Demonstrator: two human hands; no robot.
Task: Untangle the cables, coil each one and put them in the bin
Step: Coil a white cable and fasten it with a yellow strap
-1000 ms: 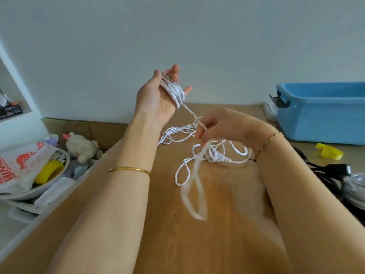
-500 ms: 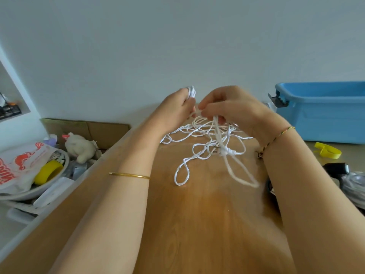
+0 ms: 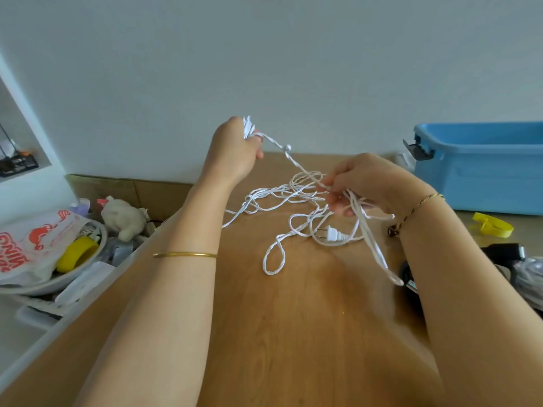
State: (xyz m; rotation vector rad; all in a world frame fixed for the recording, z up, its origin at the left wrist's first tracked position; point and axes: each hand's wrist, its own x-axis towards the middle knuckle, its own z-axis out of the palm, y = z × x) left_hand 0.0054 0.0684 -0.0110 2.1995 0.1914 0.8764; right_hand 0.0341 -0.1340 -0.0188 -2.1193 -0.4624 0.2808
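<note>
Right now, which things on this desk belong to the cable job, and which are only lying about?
For the job: thin white cable, its white two-pin plug, blue plastic bin.
Lying about: yellow tape roll, cream plush toy, white printed plastic bag.

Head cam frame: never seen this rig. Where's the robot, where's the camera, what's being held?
There is no robot here. A person works with bare hands, and the single camera sits on their head, looking forward and down, so both forearms reach in from the bottom of the picture.

The left hand is raised and grips a wound bundle of a white cable. The right hand pinches loose strands of the same cable. The rest lies tangled on the wooden table, with its plug lying flat.

The blue bin stands at the back right, with a yellow strap in front of it. More cables, black and clear, lie at the right edge.
</note>
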